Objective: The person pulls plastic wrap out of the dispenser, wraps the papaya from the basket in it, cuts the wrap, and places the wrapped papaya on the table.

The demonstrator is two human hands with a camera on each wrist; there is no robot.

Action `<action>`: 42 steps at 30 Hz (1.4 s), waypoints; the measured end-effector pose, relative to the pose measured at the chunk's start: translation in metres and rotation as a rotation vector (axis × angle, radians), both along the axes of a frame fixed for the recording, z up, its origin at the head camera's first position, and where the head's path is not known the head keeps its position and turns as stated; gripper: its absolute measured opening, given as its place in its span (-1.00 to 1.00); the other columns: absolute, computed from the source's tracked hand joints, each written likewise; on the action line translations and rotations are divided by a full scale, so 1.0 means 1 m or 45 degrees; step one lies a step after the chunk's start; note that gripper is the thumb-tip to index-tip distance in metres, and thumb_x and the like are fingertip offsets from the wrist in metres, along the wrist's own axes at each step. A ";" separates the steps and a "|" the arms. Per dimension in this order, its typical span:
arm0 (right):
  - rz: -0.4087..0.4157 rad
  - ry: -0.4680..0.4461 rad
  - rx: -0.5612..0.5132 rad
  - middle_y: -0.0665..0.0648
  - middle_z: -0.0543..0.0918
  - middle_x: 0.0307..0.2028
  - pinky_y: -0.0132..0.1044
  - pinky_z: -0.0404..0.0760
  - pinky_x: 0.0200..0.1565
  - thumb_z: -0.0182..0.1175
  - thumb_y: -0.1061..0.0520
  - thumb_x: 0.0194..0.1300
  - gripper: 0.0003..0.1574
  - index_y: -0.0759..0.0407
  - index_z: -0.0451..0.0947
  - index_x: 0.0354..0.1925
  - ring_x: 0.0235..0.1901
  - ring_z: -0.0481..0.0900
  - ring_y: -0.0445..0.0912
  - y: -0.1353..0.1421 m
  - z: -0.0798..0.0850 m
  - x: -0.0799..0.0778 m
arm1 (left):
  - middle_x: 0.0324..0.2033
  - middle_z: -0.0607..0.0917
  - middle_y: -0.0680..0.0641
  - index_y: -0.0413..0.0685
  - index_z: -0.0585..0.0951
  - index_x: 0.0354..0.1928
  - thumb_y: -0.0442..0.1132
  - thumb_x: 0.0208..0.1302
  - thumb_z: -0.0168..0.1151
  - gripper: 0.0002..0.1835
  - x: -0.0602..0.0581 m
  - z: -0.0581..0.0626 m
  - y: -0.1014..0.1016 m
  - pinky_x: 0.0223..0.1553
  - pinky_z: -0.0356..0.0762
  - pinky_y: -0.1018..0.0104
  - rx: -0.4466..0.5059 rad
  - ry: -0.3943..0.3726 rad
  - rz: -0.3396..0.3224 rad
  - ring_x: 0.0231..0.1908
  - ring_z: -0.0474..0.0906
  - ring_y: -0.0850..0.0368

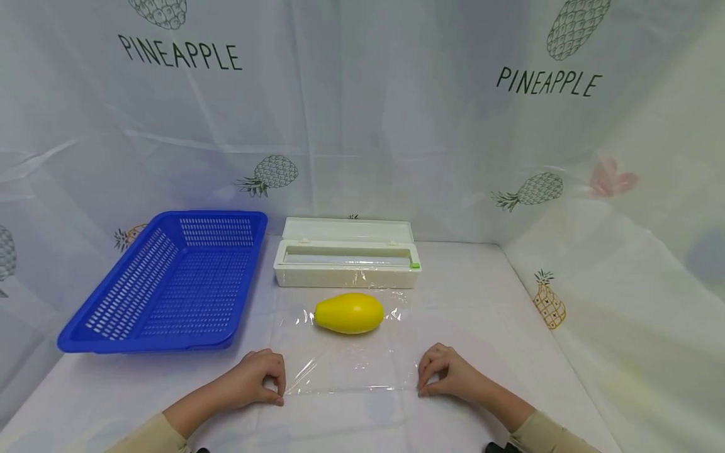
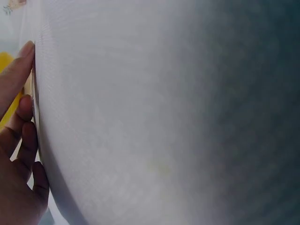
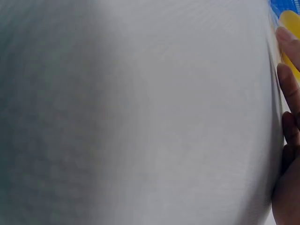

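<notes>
A sheet of clear cling film [image 1: 351, 368] stretches from the white dispenser box [image 1: 345, 277] toward the front of the table. On the sheet lies a yellow papaya-shaped fruit [image 1: 349, 313], its narrow end to the left. My left hand [image 1: 257, 377] pinches the film's near left corner between thumb and forefinger, low over the tabletop. Its near right corner is pinched by my right hand [image 1: 444, 374] in the same way. In both wrist views the white tablecloth [image 2: 117, 117] fills most of the picture, with fingers at the side edge and a bit of yellow fruit behind them.
A blue plastic basket [image 1: 192, 296] stands on the left of the table. The dispenser's lid [image 1: 348, 230] is raised, showing a film roll [image 1: 345, 259] and a green slider [image 1: 415, 265]. Pineapple-printed cloth [image 1: 368, 126] hangs behind and at both sides.
</notes>
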State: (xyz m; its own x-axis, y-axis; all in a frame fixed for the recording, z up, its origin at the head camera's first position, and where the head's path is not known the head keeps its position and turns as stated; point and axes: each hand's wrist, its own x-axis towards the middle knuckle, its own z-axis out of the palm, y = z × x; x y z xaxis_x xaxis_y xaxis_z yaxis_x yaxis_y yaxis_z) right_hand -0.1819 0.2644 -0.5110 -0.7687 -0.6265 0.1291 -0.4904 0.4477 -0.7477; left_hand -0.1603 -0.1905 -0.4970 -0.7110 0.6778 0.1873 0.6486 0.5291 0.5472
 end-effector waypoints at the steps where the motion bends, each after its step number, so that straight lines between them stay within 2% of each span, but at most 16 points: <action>1: 0.000 -0.010 -0.005 -0.18 0.65 -0.32 -0.24 0.23 -0.02 0.50 -0.09 -0.05 -0.87 -0.15 0.75 -0.49 -0.15 0.43 -0.20 0.000 0.000 0.000 | -0.50 0.46 0.39 0.36 0.59 -0.54 0.00 -0.12 0.53 -0.77 0.000 0.000 0.000 -0.26 0.24 0.28 0.002 -0.003 0.006 -0.34 0.32 0.44; 8: 0.028 -0.010 -0.069 -0.02 0.68 -0.35 -0.30 0.35 -0.09 0.53 0.07 -0.05 -0.88 0.03 0.76 -0.48 -0.19 0.49 -0.10 0.002 0.001 0.002 | -0.49 0.46 0.38 0.30 0.60 -0.50 -0.04 -0.14 0.55 -0.76 -0.001 0.003 -0.003 -0.25 0.27 0.31 -0.028 -0.041 -0.019 -0.34 0.33 0.43; 11: 0.030 0.000 -0.085 0.06 0.68 -0.36 -0.31 0.36 -0.10 0.52 0.18 -0.06 -0.89 0.11 0.76 -0.48 -0.20 0.49 -0.04 0.000 0.005 0.005 | -0.47 0.46 0.35 0.24 0.60 -0.45 -0.06 -0.13 0.55 -0.74 -0.005 0.004 -0.008 -0.28 0.31 0.37 -0.030 -0.048 -0.079 -0.33 0.35 0.43; 16: 0.055 -0.014 -0.133 0.13 0.68 -0.36 -0.32 0.37 -0.12 0.50 0.27 -0.07 -0.89 0.20 0.75 -0.47 -0.21 0.49 0.00 -0.007 0.023 0.012 | -0.44 0.49 0.30 0.19 0.62 -0.39 -0.08 -0.06 0.52 -0.77 -0.011 0.001 -0.017 -0.27 0.39 0.44 0.001 -0.033 -0.207 -0.32 0.38 0.42; 21: 0.076 -0.007 -0.157 0.15 0.68 -0.36 -0.32 0.36 -0.11 0.49 0.29 -0.05 -0.89 0.22 0.75 -0.45 -0.21 0.49 0.02 -0.011 0.032 0.016 | -0.43 0.52 0.28 0.16 0.64 -0.41 -0.10 -0.01 0.50 -0.82 -0.015 -0.002 -0.021 -0.28 0.41 0.46 0.051 -0.060 -0.251 -0.33 0.37 0.43; 30: 0.031 -0.009 -0.121 0.12 0.68 -0.35 -0.31 0.31 -0.11 0.49 0.27 -0.04 -0.91 0.19 0.74 -0.47 -0.20 0.47 -0.02 -0.011 0.029 0.017 | -0.48 0.54 0.26 0.14 0.67 -0.46 -0.19 0.02 0.48 -0.88 -0.016 -0.002 -0.018 -0.31 0.39 0.46 0.070 -0.085 -0.233 -0.36 0.37 0.43; 37: 0.022 0.003 -0.108 0.10 0.67 -0.35 -0.31 0.30 -0.09 0.49 0.25 -0.03 -0.91 0.16 0.75 -0.46 -0.19 0.46 -0.02 -0.011 0.027 0.018 | -0.52 0.49 0.31 0.12 0.63 -0.48 -0.18 0.00 0.51 -0.83 -0.015 0.003 -0.015 -0.33 0.41 0.42 0.017 -0.246 -0.083 -0.39 0.38 0.42; 42: 0.021 0.009 -0.102 0.10 0.67 -0.34 -0.32 0.30 -0.11 0.48 0.25 -0.02 -0.91 0.17 0.75 -0.46 -0.20 0.46 -0.03 -0.011 0.028 0.018 | -0.52 0.48 0.33 0.11 0.64 -0.50 -0.24 0.00 0.50 -0.84 -0.016 0.004 -0.012 -0.33 0.41 0.43 0.009 -0.245 -0.083 -0.41 0.38 0.43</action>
State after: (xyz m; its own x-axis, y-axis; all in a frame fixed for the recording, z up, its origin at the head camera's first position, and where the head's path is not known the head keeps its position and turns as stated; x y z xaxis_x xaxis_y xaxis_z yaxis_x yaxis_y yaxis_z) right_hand -0.1635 0.2535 -0.4832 -0.7574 -0.6263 0.1847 -0.5025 0.3785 -0.7773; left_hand -0.1759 -0.2029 -0.4931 -0.6886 0.7229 0.0572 0.5646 0.4849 0.6679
